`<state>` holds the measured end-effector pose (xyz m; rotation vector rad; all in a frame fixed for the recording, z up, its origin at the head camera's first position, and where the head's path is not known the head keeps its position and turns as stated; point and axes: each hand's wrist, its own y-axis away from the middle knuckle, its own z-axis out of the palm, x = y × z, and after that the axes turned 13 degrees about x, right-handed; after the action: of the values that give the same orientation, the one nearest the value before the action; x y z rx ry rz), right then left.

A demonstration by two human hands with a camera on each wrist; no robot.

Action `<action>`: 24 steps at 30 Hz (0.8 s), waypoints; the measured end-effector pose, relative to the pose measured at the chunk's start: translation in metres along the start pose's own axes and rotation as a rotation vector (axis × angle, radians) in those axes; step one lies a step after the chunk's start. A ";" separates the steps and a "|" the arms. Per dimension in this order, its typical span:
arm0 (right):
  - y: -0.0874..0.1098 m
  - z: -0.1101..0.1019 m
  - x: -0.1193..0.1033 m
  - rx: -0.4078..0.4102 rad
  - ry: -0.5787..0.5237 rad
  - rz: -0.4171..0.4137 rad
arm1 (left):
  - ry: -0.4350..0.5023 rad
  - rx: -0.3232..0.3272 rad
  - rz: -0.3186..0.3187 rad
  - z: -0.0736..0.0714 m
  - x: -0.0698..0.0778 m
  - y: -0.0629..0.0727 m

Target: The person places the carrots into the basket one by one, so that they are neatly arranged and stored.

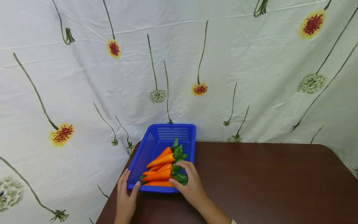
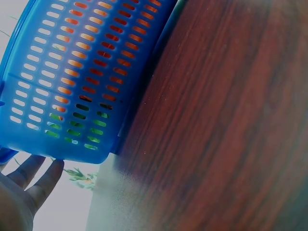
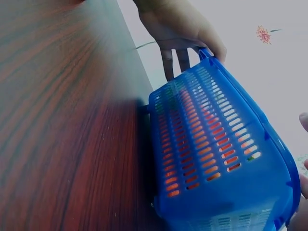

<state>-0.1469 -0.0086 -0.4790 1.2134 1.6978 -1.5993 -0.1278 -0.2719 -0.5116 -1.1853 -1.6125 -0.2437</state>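
Observation:
A blue plastic basket [image 1: 193, 140] with slotted walls stands at the table's left end. Several orange carrots [image 1: 160, 161] with green leaves [image 1: 179, 152] lie inside it, the leafy ends mostly to the right. My left hand [image 1: 126, 196] holds the basket's near left corner, thumb at the front rim and fingers along the left side. In the left wrist view, two of its fingers [image 2: 45, 185] reach the basket's wall. Over the near right part of the basket, my right hand [image 1: 193, 183] has thumb and fingers spread apart around the leaves of the nearest carrots.
The dark brown wooden table [image 1: 265, 180] extends to the right of the basket. Behind it hangs a pale cloth [image 1: 223, 56] printed with flowers, close to the basket's far rim. The table's left edge runs right beside the basket.

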 end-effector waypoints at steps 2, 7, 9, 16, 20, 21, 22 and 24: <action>-0.001 -0.002 0.001 0.004 -0.018 0.021 | 0.001 -0.002 -0.002 0.001 0.000 0.000; -0.004 -0.008 0.003 0.023 -0.067 0.031 | 0.006 -0.008 -0.012 0.002 -0.001 -0.002; -0.005 -0.010 0.005 0.048 -0.088 -0.003 | 0.002 -0.010 -0.021 0.002 0.000 -0.003; -0.009 -0.023 -0.009 0.202 -0.093 -0.153 | -0.009 0.027 -0.022 0.002 0.004 -0.001; -0.013 -0.037 -0.023 0.235 -0.093 -0.144 | -0.040 0.089 0.024 0.002 0.007 0.001; -0.014 -0.040 -0.023 0.238 -0.090 -0.136 | -0.054 0.108 0.035 0.003 0.008 0.002; -0.015 -0.042 -0.023 0.244 -0.092 -0.128 | -0.068 0.127 0.046 0.003 0.010 0.002; -0.016 -0.048 -0.020 0.252 -0.091 -0.116 | -0.080 0.177 0.090 0.003 0.015 0.005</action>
<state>-0.1412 0.0338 -0.4457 1.1546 1.5707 -1.9556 -0.1252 -0.2590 -0.5019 -1.1394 -1.6096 0.0039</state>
